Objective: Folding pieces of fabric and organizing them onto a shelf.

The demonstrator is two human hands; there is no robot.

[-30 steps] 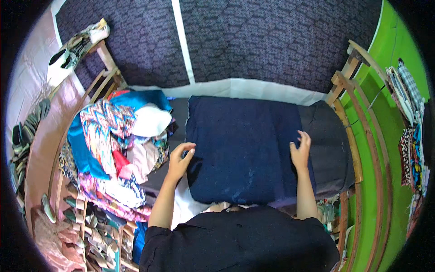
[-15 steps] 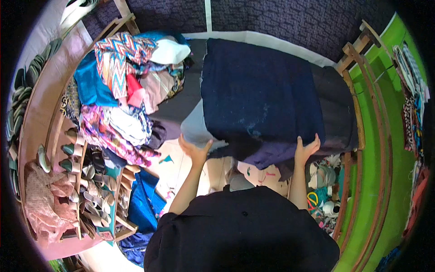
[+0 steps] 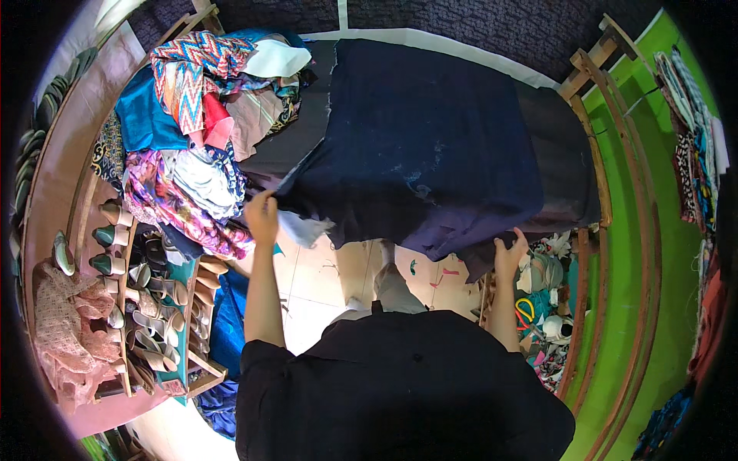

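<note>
Shirt [image 3: 415, 376], black, fills the near part of your view. Past it, pale floor tiles [image 3: 311, 307] carry small scraps [image 3: 450, 271]. Your right hand [image 3: 509, 250] stands at the drooping near edge of the navy cloth [image 3: 430, 131], its grip apart, thumb and fingers curved; contact with the edge cannot be confirmed. Your left hand [image 3: 261, 219] has its grip clamped on the near left corner of that cloth, drawn out to the side. Pale fabric [image 3: 306, 229] hangs below the corner.

The navy cloth lies across the dark-covered bench [image 3: 565, 154], its near side overhanging the floor, whitish marks on its face.

Risks, as judged: a pull from your left alone could skew the cloth, since the right side is not evidently held. The overhang's weight could drag it down onto the scraps. Your left hand sits just beside the heap of fabrics [image 3: 177, 184]; a wide sweep could snag loose pieces. At the far side, a white strip [image 3: 388, 34] borders dark patterned backing [image 3: 477, 15].
</note>
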